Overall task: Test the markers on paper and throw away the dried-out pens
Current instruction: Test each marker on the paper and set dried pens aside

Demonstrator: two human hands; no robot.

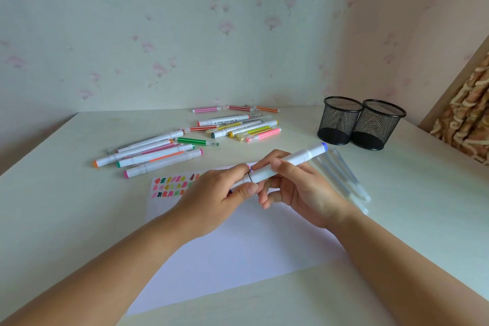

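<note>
Both hands hold one white marker with a blue end cap (299,159) above the paper. My right hand (299,185) grips the barrel near its middle. My left hand (219,193) pinches the marker's lower end, where the cap meets the barrel; the tip is hidden by my fingers. The white sheet of paper (238,254) lies under my hands, with rows of coloured test swatches (170,186) at its upper left corner. Several markers lie in a loose pile (148,155) to the left and another group of markers (243,126) further back.
Two black mesh pen cups (340,120) (377,124) stand side by side at the back right. A few clear pens (344,177) lie on the table right of my right hand. Walls close the back and right; patterned fabric (465,124) hangs at the far right.
</note>
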